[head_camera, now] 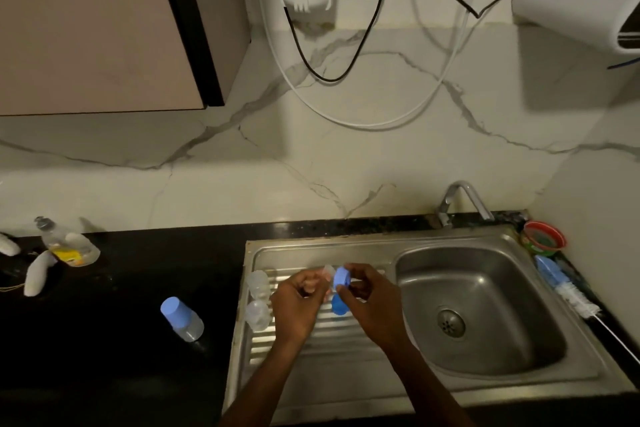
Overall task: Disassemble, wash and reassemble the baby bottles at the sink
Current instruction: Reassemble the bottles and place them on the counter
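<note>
Both hands raised over the ribbed steel drainboard (322,343) of the stainless sink (485,305), working one bottle's parts. Right hand (372,298) pinching a round blue plastic screw ring (341,277) between thumb and fingers, face tilted toward the camera; below it, a second blue plastic piece (338,305), probably the cap, though whether held or lying on the ribs cannot be told. Left hand (300,298) curled close beside the ring, fingers drawn in around something pale and translucent (327,270) (likely the teat, too blurred to be sure). Judged to be the separating step: teat out of ring. Best done by steadying the ring at its rim with the right hand, pushing the soft part through from the wide side rather than tugging at the tip, and keeping both pieces low over the drainboard so that a slip lands on steel and not in the basin drain. Two clear plastic bottle bodies (258,302) lying at the left edge of the drainboard, already stripped. One further bottle with a blue cap (181,319), tipped on the black countertop (138,288) well left of the sink, not yet taken apart. Blue-handled bottle brush (562,284) along the right rim, clear dish-soap bottle (65,246) far left, curved steel tap (462,198) not running. Washing not begun, by the look of it.
</note>
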The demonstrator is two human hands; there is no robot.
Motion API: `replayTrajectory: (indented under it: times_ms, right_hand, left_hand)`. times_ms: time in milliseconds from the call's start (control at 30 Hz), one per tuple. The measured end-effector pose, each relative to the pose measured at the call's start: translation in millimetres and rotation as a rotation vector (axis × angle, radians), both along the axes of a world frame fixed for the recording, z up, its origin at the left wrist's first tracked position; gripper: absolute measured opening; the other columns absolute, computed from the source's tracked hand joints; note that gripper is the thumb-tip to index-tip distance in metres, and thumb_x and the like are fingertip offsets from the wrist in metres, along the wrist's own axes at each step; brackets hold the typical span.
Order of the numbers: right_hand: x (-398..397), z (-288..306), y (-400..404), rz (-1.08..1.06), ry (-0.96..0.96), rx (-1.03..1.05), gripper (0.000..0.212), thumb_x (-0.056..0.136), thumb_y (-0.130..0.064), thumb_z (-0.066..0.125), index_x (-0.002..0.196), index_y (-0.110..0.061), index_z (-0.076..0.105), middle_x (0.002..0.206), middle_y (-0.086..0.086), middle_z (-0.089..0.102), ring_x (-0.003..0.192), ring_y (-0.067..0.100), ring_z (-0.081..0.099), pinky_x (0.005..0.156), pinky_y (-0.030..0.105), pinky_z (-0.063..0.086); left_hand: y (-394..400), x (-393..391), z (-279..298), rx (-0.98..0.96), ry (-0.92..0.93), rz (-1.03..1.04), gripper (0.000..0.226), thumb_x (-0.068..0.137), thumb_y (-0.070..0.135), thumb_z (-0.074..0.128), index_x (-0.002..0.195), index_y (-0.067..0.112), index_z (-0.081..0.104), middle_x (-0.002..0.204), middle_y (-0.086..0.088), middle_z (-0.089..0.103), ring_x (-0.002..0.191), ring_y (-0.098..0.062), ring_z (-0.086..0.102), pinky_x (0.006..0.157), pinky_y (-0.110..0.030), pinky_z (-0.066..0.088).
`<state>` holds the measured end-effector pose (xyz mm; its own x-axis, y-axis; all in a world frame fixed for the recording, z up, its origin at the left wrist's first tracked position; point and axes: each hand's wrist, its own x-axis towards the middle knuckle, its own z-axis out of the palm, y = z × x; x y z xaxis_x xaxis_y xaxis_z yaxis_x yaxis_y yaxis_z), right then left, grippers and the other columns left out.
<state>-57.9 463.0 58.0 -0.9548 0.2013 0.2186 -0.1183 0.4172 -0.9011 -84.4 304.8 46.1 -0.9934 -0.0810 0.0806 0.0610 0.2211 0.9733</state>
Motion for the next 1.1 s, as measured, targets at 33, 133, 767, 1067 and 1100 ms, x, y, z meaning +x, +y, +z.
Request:
replayTrajectory:
  times_ms: [33, 133, 767, 1067, 1100]
  right_hand:
    - [0.9, 0.8, -4.1, 0.005, 0.002, 0.009, 0.037, 0.082, -0.022, 0.084, 0.116, -0.023, 0.069, 0.102, -0.013, 0.075, 0.088, 0.001, 0.072, 0.076, 0.023, 0.061]
    - [6.1, 6.0, -19.0, -0.008, 0.015, 0.015, 0.038, 0.085, -0.03, 0.082, 0.119, -0.023, 0.068, 0.103, -0.014, 0.074, 0.091, 0.0, 0.072, 0.077, 0.024, 0.061]
    - [32.8, 3.4, -91.2, -0.196, -0.008, 0.089, 0.044, 0.079, -0.035, 0.085, 0.119, -0.027, 0.067, 0.097, -0.014, 0.074, 0.086, -0.001, 0.072, 0.078, 0.026, 0.061]
    - [43.4, 3.8, -96.8, -0.251, -0.013, 0.117, 0.023, 0.092, -0.035, 0.074, 0.112, -0.025, 0.075, 0.092, -0.016, 0.076, 0.085, -0.003, 0.071, 0.075, 0.03, 0.061]
    - [43.4, 5.5, -94.1, -0.253, -0.006, 0.114, 0.021, 0.091, -0.034, 0.075, 0.11, -0.026, 0.075, 0.094, -0.016, 0.075, 0.087, -0.002, 0.071, 0.076, 0.03, 0.061]
  left_hand:
    - [-1.0, 0.9, 3.0, 0.001, 0.011, -0.013, 0.013, 0.086, 0.018, 0.081, 0.095, 0.028, 0.078, 0.086, 0.014, 0.077, 0.08, -0.006, 0.074, 0.073, -0.03, 0.061]
    - [-11.2, 3.8, 8.6, 0.107, -0.062, -0.082, 0.012, 0.087, 0.012, 0.079, 0.096, 0.02, 0.078, 0.085, 0.007, 0.078, 0.078, -0.011, 0.075, 0.069, -0.027, 0.061]
    - [-69.1, 1.7, -1.5, -0.059, -0.037, -0.344, 0.026, 0.091, 0.059, 0.061, 0.09, 0.036, 0.073, 0.081, 0.017, 0.075, 0.075, -0.001, 0.071, 0.07, -0.023, 0.058]
    - [-71.9, 8.1, 1.0, 0.013, -0.177, -0.342, 0.035, 0.091, 0.059, 0.058, 0.095, 0.028, 0.074, 0.086, 0.013, 0.076, 0.077, -0.003, 0.072, 0.065, -0.02, 0.055]
    - [-68.4, 10.0, 2.1, 0.033, -0.195, -0.349, 0.032, 0.093, 0.055, 0.058, 0.098, 0.027, 0.073, 0.087, 0.012, 0.076, 0.077, -0.004, 0.073, 0.064, -0.022, 0.057]
